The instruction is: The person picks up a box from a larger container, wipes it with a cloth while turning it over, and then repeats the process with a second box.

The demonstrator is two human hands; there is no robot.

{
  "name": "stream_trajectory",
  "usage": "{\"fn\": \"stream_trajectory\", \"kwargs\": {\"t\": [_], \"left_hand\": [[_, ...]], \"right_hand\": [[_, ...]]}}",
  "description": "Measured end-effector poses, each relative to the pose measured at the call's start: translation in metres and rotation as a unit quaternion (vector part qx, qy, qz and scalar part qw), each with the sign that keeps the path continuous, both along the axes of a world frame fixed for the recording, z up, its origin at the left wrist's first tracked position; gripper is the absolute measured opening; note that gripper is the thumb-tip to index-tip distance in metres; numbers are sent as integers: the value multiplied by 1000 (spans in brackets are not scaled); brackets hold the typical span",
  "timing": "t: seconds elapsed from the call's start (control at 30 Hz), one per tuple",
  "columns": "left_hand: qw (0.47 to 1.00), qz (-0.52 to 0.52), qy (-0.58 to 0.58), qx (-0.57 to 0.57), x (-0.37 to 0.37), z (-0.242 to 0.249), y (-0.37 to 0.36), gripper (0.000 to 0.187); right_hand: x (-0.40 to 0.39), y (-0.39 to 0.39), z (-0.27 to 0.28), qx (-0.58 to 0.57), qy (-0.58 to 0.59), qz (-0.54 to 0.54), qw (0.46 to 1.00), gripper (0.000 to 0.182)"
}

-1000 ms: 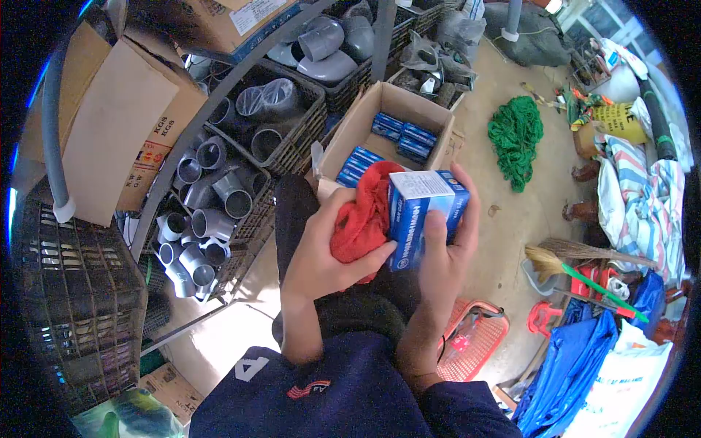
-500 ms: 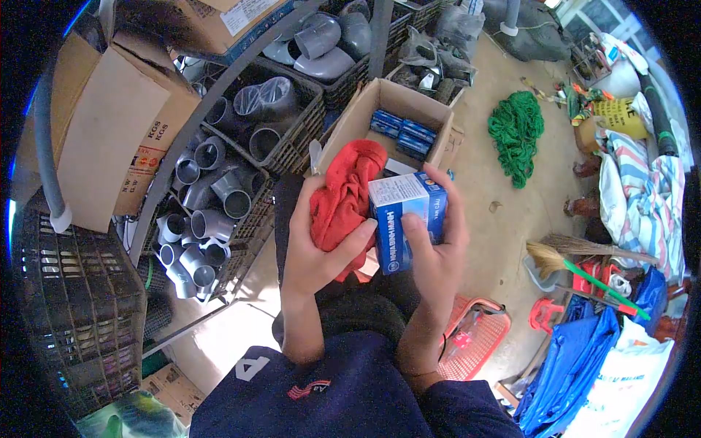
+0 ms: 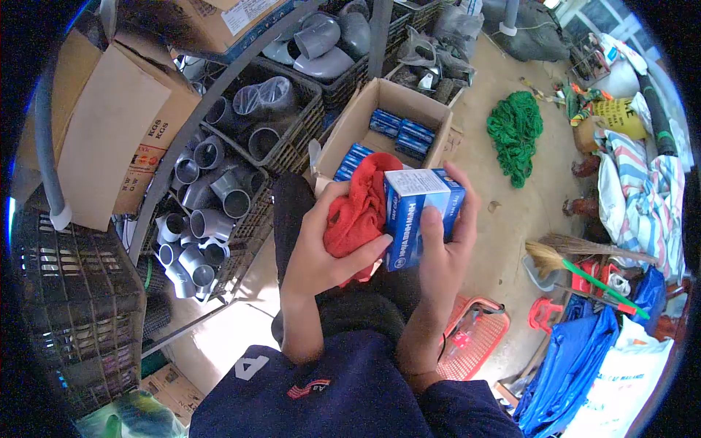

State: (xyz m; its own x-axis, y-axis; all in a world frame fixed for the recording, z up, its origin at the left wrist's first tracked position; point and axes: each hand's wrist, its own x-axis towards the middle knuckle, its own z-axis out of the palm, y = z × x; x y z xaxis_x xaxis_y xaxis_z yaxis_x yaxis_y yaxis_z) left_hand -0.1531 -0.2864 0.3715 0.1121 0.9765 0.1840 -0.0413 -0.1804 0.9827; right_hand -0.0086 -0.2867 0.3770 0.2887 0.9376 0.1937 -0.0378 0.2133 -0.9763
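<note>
A crumpled red cloth [image 3: 355,219] is bunched in my left hand [image 3: 314,252], whose fingers are wrapped round it. The thumb of that hand reaches across to the near left edge of a small blue-and-white box [image 3: 409,233]. My right hand [image 3: 447,252] grips this box from the right, thumb on its front face and fingers round the far side. The cloth lies against the box's left side. Just beyond my hands stands an open cardboard carton [image 3: 358,120], with several similar blue boxes [image 3: 416,137] inside it.
Black crates of grey pipe fittings [image 3: 212,219] fill the rack on the left, beside a large cardboard box [image 3: 124,139]. A green net [image 3: 515,139] lies on the floor. At right are a red basket [image 3: 478,339], a broom [image 3: 548,257] and blue tarps [image 3: 569,365].
Both hands have shifted slightly to the right with the cloth and the box. More blue boxes in the carton's left part now show past the cloth.
</note>
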Motion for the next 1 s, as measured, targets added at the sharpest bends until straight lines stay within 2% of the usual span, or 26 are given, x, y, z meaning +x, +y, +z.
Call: {"fn": "stream_trajectory", "kwargs": {"t": [0.13,0.33,0.5,0.67,0.77,0.83,0.87,0.9,1.0], "left_hand": [[1000,0,-29,-4,-2,-9,1,54],[1000,16,-14,-8,0,-9,1,55],[999,30,-17,-20,-3,-8,1,56],[997,53,-43,-20,-3,-7,0,56],[999,32,5,9,-4,-5,2,56],[995,-24,88,32,-5,-4,4,54],[991,-35,120,55,-6,-5,6,53],[991,-34,121,54,-7,-7,7,53],[990,-54,123,30,-11,-8,6,53]], "right_hand": [[-1,1,-3,4,12,7,1000,46],[1,-1,-2,2,1,-2,1000,45],[1,-1,-4,8,60,-24,998,44],[2,0,-5,-9,32,-2,999,45],[1,1,-7,-8,29,-4,1000,45],[1,3,-11,-2,26,-12,1000,45],[1,5,-15,21,26,-65,997,44],[1,6,-16,43,27,-118,992,44],[3,8,-14,37,65,-126,989,43]]}}
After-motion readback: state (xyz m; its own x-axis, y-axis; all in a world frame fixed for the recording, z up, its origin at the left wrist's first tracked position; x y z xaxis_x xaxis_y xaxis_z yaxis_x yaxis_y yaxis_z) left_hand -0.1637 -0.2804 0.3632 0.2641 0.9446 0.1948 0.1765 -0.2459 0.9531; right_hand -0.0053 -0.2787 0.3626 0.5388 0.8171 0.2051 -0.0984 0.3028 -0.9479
